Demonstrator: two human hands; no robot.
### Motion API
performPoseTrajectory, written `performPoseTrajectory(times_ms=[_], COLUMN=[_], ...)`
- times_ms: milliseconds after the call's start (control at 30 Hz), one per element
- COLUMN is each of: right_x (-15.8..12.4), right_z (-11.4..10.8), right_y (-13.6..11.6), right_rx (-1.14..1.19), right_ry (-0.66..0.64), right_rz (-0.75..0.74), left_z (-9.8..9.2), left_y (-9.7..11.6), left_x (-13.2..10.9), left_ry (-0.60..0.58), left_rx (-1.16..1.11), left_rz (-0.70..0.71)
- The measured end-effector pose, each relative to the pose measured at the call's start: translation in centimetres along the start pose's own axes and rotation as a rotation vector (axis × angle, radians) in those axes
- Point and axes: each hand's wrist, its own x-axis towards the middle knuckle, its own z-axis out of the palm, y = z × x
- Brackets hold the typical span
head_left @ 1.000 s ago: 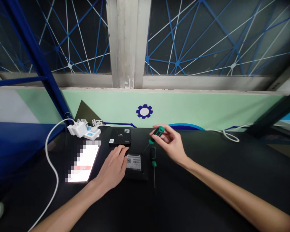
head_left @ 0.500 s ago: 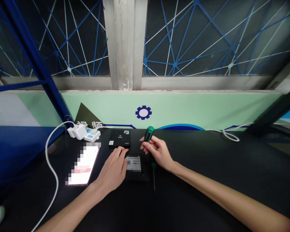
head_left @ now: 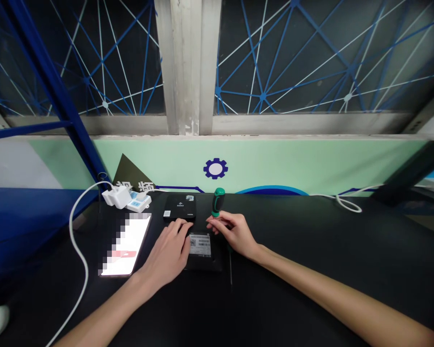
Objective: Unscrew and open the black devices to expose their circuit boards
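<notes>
A flat black device with a white label lies on the black table. My left hand rests flat on its left side, fingers stretched out. My right hand is closed round a green-handled screwdriver, held upright over the device's far right corner. A second green screwdriver lies on the table right of the device, partly hidden under my right hand.
A lit phone lies left of my left hand. Behind the device sits a small black box. A white power strip with a charger and a white cable occupy the back left. Another white cable lies at the back right.
My right hand has moved left and down with the green screwdriver, turning it from tilted to upright over the device's corner. My left hand has stayed on the device.
</notes>
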Motion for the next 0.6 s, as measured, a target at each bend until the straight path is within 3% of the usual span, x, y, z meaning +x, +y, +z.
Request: performPoseTrajectory(times_ms=[233, 600], right_x=[0.06, -0.06], right_z=[-0.04, -0.01], right_y=[-0.54, -0.69], right_rx=[-0.137, -0.172], right_ry=[0.035, 0.068], right_rz=[-0.057, -0.090], left_z=[-0.60, -0.50], left_y=[0.35, 0.31], left_x=[0.14, 0.01], left_ry=[-0.041, -0.027], left_rx=[0.097, 0.102], left_rz=[-0.016, -0.012])
